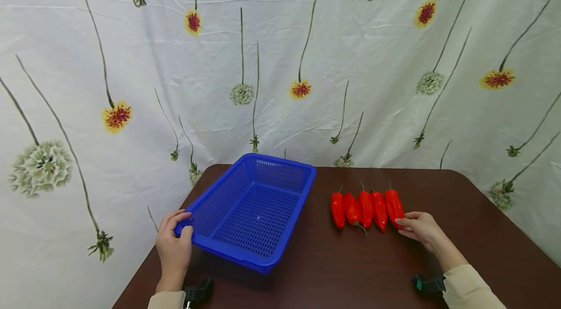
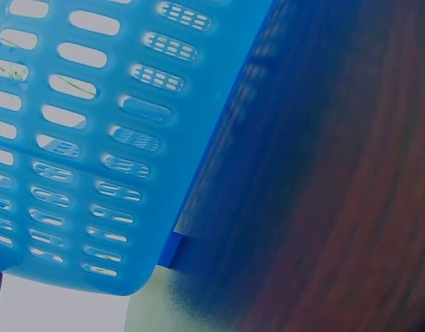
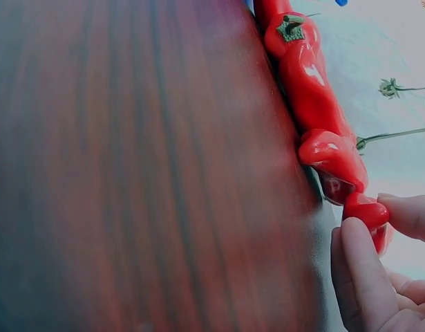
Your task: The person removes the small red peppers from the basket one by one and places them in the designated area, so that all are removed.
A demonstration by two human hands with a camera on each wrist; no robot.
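Observation:
A blue plastic basket [image 1: 258, 216] with slotted walls is tilted over the left part of the table. My left hand [image 1: 173, 245] grips its rim at the near left corner, thumb on the inner side. Only the basket's slotted wall [image 2: 81, 138] fills much of the left wrist view; the left hand is out of that frame. Several red peppers [image 1: 365, 208] lie side by side in a row to the right of the basket. At the row's right end, my right hand [image 1: 418, 228] pinches the lower tip of the last red pepper [image 3: 367, 213] between thumb and fingers.
Under everything is a dark brown wooden table [image 1: 333, 275] with rounded far corners. A white cloth [image 1: 280, 56] printed with flowers hangs behind it. Black bands with small devices [image 1: 429, 285] are on both wrists.

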